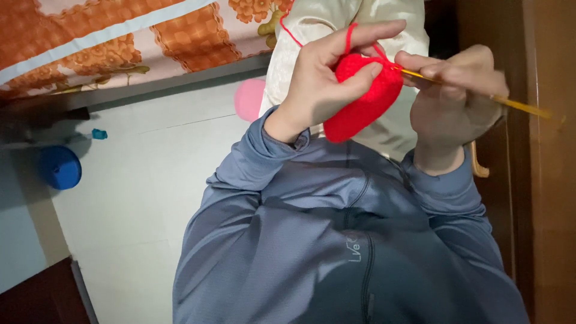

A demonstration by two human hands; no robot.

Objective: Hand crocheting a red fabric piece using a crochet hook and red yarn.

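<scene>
My left hand (327, 75) grips a small red crocheted piece (365, 99), thumb pressed on its top. A strand of red yarn (348, 37) loops over my left forefinger and runs up to the left. My right hand (453, 99) pinches a thin yellow crochet hook (480, 93), whose tip meets the top edge of the red piece. Both hands are raised above my chest, in blue-grey sleeves (252, 174).
A cream cloth (312, 24) hangs behind the hands. A pink round object (248, 99) lies on the white floor (144, 180), with a blue ball (60, 168) and a small teal item (99, 134) at left. An orange patterned bedcover (120, 36) spans the top. Dark wood furniture (549, 180) stands at right.
</scene>
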